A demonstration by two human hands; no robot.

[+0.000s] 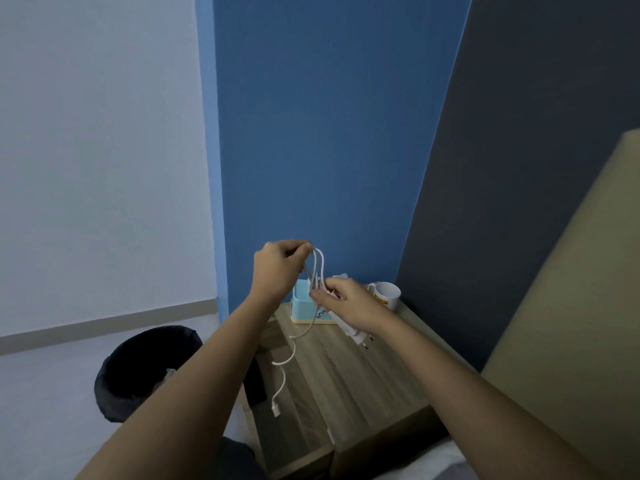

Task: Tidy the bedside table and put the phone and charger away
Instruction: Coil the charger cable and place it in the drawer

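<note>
A white charger cable (pixel 319 268) is looped between my hands above the wooden bedside table (pixel 349 375). My left hand (pixel 278 268) pinches the top of the loop. My right hand (pixel 348 301) grips the lower part of the loop together with the white plug (pixel 358 337), which sticks out below my palm. The cable's loose end (pixel 277 407) dangles down over the table's left front part. No phone shows in this view.
A light blue box (pixel 304 306) stands at the table's back, partly behind my hands. A white mug (pixel 386 294) sits in the back right corner. A black waste bin (pixel 145 368) stands on the floor to the left. A beige headboard (pixel 571 306) rises on the right.
</note>
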